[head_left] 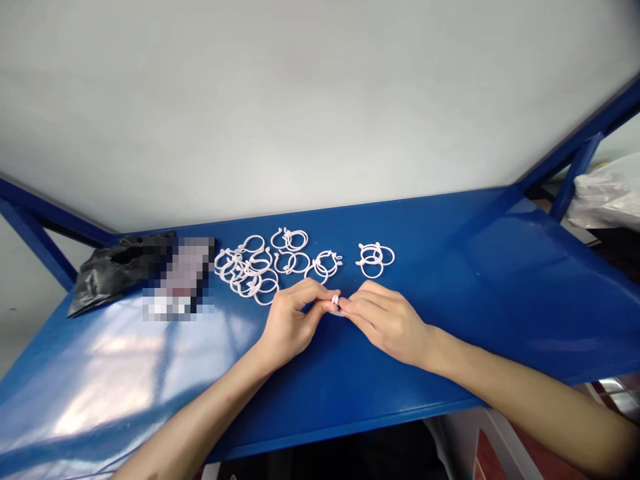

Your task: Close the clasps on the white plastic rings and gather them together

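Close together over the blue table, my left hand and my right hand both pinch a white plastic ring. Its paired small white ends show between the fingertips; most of the loop is hidden. Just beyond my left hand lies a loose heap of white open rings with small knobbed ends, overlapping one another. A few more rings spread from the heap toward the middle. Past my right hand sits a separate small cluster of rings.
A black plastic bag lies at the table's far left, beside a blurred, dark-edged flat object. A pale wall rises behind the table. Blue frame bars stand at both ends, with a whitish bag at the right.
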The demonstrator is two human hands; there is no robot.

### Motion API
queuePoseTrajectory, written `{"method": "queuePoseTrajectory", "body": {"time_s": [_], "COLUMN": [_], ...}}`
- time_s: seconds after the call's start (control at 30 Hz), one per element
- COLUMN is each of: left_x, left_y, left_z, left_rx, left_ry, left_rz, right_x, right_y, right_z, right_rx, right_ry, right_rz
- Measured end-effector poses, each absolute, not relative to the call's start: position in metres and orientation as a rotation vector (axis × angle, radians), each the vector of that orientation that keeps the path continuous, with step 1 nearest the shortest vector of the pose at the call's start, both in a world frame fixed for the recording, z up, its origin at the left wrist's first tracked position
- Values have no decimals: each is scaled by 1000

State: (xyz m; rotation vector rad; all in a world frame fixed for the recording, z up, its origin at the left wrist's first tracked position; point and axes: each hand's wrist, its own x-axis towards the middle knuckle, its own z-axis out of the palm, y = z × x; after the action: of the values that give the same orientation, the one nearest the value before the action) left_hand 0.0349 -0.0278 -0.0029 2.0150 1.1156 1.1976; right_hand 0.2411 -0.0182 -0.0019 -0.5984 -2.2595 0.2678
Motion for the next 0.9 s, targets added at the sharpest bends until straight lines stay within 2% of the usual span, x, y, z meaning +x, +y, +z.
{"method": "queuePoseTrajectory", "body": {"time_s": [0.2, 0.37, 0.5, 0.63, 0.77, 0.9], "left_x": [33, 27, 22, 18, 17, 17], "left_y": [-24, -16, -8, -2, 0, 0], "left_z": [-1, -3, -13, -22, -22, -18], "left_rx": [2241, 2433, 2631, 2716, 2709, 2637], "left_ry": [1045, 1172, 1461, 1560, 1576, 1732], "left_rz": [1182, 1119, 947, 826, 846, 847], "right_x": [242, 244, 255, 267, 267, 259], "right_y": [-22, -7, 16, 33, 34, 23], "right_z": [-2, 2, 6, 3, 2, 3], "right_rx": [-653, -712, -976, -1235, -1305, -1170], "right_ry": [-2332, -2287, -2241, -2222, -2243, -2300], "right_rz": [250, 112, -82, -243, -237, -155]}}
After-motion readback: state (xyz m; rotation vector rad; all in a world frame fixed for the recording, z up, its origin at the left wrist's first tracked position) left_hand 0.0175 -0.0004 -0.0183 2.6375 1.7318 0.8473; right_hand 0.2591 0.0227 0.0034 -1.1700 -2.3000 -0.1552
